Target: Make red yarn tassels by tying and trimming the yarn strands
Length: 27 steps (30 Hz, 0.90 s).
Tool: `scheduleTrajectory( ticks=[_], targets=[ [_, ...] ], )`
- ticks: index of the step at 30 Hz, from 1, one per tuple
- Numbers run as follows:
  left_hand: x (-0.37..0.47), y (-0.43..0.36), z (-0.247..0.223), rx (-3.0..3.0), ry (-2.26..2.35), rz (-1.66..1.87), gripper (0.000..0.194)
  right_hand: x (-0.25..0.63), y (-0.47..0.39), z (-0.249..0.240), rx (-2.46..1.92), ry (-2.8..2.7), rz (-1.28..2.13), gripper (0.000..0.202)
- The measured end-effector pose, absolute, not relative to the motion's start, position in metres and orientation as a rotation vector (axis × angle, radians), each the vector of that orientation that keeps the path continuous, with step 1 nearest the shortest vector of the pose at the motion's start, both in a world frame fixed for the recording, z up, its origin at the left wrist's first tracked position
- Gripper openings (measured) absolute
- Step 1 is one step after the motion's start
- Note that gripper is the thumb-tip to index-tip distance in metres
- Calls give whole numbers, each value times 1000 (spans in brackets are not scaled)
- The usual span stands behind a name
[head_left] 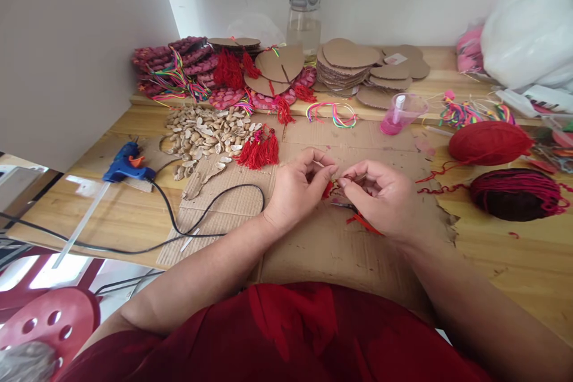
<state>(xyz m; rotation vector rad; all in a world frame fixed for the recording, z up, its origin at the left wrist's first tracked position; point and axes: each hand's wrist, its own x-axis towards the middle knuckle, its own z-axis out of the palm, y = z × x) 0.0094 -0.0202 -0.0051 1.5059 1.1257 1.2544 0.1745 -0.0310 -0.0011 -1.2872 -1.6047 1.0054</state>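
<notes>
My left hand [302,188] is closed in a pinch on a small red yarn tassel [328,190], mostly hidden by the fingers. Close beside it, my right hand [380,194] pinches a thin dark red yarn strand [335,189] that runs across the gap between both hands. Scissors [364,223] with orange handles lie on the cardboard under my right hand, partly covered by it. A bunch of finished red tassels [259,150] rests to the left of my hands, beside a heap of peanut shells [208,134].
A blue glue gun [128,164] with its black cable lies at left. At right are a red yarn ball [490,142] and a dark red yarn ball [514,194]. Behind stand a pink-stained plastic cup [409,110], stacked cardboard shapes [349,59] and a water bottle [304,24].
</notes>
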Motion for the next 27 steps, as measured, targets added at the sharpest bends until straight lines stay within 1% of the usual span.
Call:
scheduleTrajectory(
  ticks=[6, 11, 13, 17, 22, 27],
  targets=[
    [6, -19, 2, 1284, 1013, 1162, 13, 176, -30, 0, -1321, -1636, 927, 4],
    [1, -17, 6, 1272, 978, 1091, 35, 179, -28, 3, -1349, -1636, 892, 5],
    [1, -17, 6, 1295, 1000, 1079, 39, 179, -28, 4, -1335, -1656, 891, 3],
    [2, -17, 7, 1296, 1031, 1055, 39, 179, -29, 6, -1290, -1723, 888, 15],
    [3, -18, 6, 1333, 1051, 1060, 38, 177, -32, 9, -1356, -1783, 796, 10],
    [2, -18, 2, 1354, 1045, 1058, 35, 178, -31, 7, -1362, -1771, 814, 10]
  ],
)
